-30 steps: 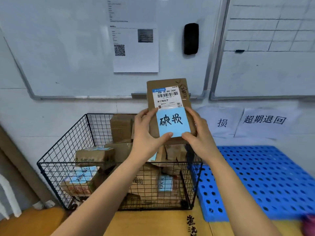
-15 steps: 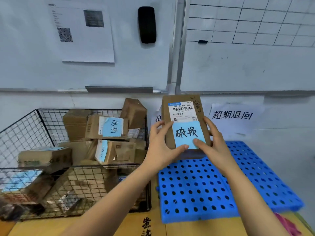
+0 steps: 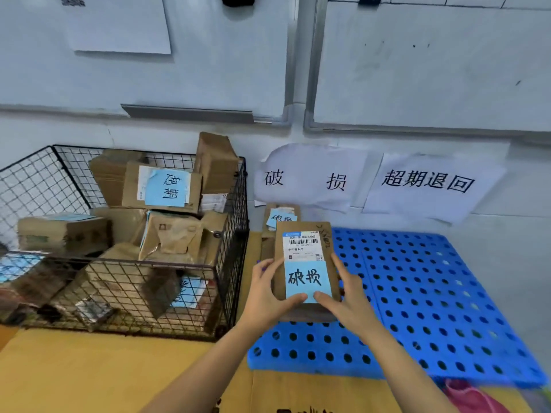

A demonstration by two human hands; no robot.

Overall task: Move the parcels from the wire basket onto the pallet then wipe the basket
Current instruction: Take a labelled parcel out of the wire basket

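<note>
Gripping a brown parcel point(image 3: 307, 257), fingers curled round its sides, left hand point(image 3: 265, 296) and right hand point(image 3: 351, 299) hold it at the pallet point(image 3: 432, 293)'s left edge, near the wire basket point(image 3: 235, 234).

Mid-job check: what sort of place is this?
Probably a parcel sorting or returns room: labelled cardboard parcels fill a wire basket, a blue pallet lies beside it, and handwritten signs hang on the wall.

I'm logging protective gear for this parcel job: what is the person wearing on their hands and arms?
Nothing that shows. The left hand and right hand are bare, with no gloves, rings or tape visible. The left forearm and right forearm are bare down to the frame's lower edge: no sleeves, watch or wristband in view.
</note>
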